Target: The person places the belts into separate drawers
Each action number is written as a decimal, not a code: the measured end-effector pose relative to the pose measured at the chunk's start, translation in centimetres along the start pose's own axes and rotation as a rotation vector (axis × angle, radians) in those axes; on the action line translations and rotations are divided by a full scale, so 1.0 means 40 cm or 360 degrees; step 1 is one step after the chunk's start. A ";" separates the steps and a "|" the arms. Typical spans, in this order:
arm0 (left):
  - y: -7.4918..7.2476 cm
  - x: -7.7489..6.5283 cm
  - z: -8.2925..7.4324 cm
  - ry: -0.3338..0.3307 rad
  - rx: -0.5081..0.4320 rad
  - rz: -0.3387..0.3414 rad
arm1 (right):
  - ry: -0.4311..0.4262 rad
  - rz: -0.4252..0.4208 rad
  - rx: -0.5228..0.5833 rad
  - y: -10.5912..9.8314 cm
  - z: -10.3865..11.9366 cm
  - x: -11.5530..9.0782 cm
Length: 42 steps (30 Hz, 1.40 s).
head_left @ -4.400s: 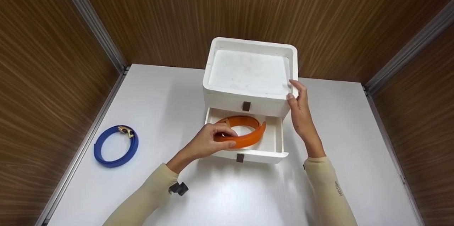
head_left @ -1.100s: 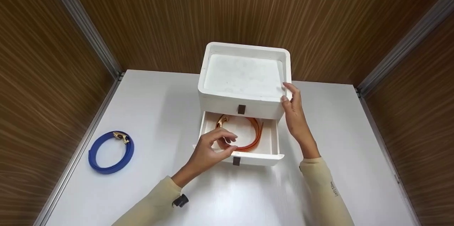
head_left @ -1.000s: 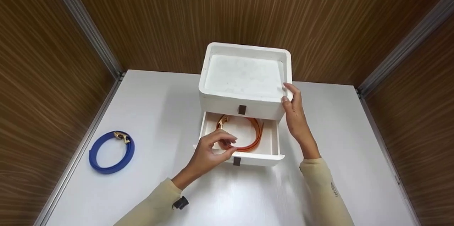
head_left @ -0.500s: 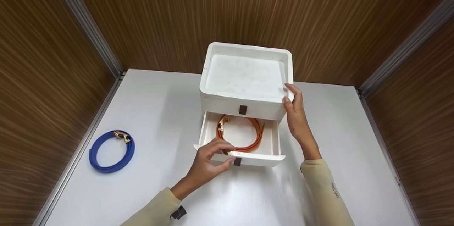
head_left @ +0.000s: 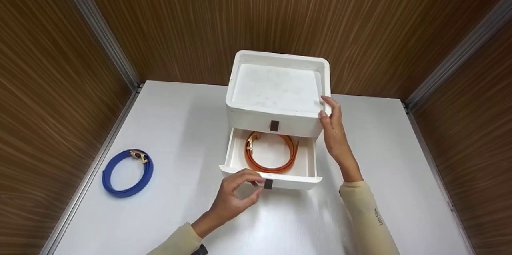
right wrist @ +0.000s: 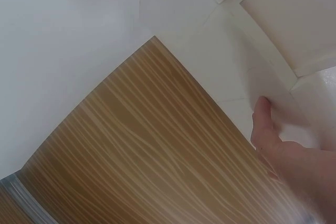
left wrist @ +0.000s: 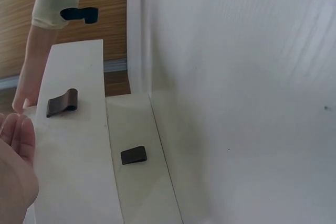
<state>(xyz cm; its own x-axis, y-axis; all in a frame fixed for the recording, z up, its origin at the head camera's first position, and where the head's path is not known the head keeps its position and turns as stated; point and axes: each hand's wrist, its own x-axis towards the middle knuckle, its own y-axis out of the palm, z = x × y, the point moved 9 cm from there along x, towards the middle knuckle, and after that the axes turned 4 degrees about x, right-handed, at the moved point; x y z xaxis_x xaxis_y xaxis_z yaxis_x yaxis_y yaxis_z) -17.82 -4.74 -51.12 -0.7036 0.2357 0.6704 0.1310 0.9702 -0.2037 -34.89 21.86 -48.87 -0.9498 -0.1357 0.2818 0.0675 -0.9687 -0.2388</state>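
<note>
A white drawer unit [head_left: 236,121] stands on the table with one drawer [head_left: 310,163] pulled out. An orange belt [head_left: 294,155] with a gold buckle lies coiled in that drawer. My left hand [head_left: 234,195] is at the drawer's front, thumb and fingers apart beside its brown pull tab [head_left: 268,184]. In the left wrist view, the left hand [left wrist: 16,166] shows at the left edge, near a tab [left wrist: 63,102]. My right hand [head_left: 336,135] grips the unit's top right front corner. The right wrist view has its thumb [right wrist: 262,111] against the white side.
A coiled blue belt [head_left: 127,173] with a gold buckle lies at the table's left. The unit's top is a shallow tray [head_left: 280,87]. Another drawer front with a dark tab [left wrist: 134,155] sits below the open one. Wood-grain panels [head_left: 200,19] stand around the table.
The left hand released the orange belt into the drawer, then drew back and down to the front tab. The belt now lies flat inside. The right hand keeps its hold on the unit.
</note>
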 end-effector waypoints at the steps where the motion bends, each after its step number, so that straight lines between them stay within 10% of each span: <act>1: 0.002 -0.004 0.001 -0.0009 -0.0001 0.0001 | -0.0002 -0.0002 0.0002 0.000 0.000 0.000; 16: 0.024 -0.084 0.064 -0.0433 0.0000 -0.0064 | 0.0014 -0.0010 0.0018 -0.004 -0.001 -0.001; 42: 0.053 -0.131 0.093 -0.0642 -0.0003 -0.0212 | -0.0005 -0.0016 0.0001 0.000 0.004 -0.004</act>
<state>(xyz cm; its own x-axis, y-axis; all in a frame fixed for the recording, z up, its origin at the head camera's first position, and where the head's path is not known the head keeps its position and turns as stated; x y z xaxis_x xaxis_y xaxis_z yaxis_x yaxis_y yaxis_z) -16.46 -4.15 -57.73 -0.9314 0.0678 0.3577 0.0213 0.9910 -0.1324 -34.68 21.85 -48.77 -0.9494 -0.1267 0.2874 0.0582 -0.9702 -0.2353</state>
